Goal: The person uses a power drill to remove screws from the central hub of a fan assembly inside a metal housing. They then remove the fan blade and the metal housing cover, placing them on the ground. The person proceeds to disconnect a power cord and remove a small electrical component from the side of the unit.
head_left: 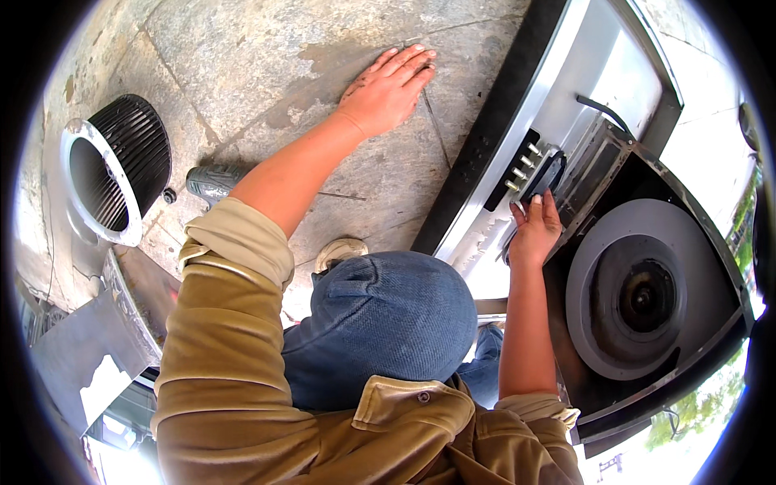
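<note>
We braced our left hand (390,89) flat, fingers spread, on the grey stone floor (242,56) while our right hand (533,230) pinched the black switch block (540,179) on the overturned steel hood (598,73), seemingly mid-removal, calling for a careful pull.

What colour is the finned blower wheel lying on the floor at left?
Black fins with a silver metal rim; the blower wheel shows in the head view.

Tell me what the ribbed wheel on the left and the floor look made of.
Ribbed wheel: likely metal, with dark thin slats and a dull silvery, scuffed rim. Floor: apparently stone slabs, matte, mottled grey-green with joint lines; the left hand lies flat on it.
</note>
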Tool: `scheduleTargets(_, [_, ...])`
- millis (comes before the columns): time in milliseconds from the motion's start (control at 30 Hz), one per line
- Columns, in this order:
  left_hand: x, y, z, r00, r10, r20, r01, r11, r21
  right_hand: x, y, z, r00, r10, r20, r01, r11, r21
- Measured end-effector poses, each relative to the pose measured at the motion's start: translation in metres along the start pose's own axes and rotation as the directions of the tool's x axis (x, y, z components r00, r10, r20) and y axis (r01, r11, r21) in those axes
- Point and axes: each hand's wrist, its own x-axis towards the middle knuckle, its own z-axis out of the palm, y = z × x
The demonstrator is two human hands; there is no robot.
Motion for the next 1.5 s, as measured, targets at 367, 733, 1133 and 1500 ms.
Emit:
scheduleTargets(367, [0.002,0.001,0.001,1.000,0.005,-0.008,-0.005,1.000,0.016,-0.020,-0.053,-0.035,0.914,-0.075,0.398,0.012,0.987,0.157])
scheduleTargets(733, [0.003,0.003,-0.001,1.000,0.007,0.003,-0.007,1.000,0.024,-0.019,-0.063,-0.031,0.918,-0.307,0.250,0.291,0.951,0.101])
scheduleTargets(1133, [0.004,0.004,-0.004,1.000,0.008,0.009,-0.008,1.000,0.018,0.029,-0.085,-0.020,0.898,-0.048,0.437,0.123,0.982,-0.146])
scheduleTargets(1500, [0.004,0.001,0.000,1.000,0.008,0.000,-0.008,1.000,0.024,0.044,-0.033,-0.002,0.899,-0.129,0.417,0.355,0.774,-0.524])
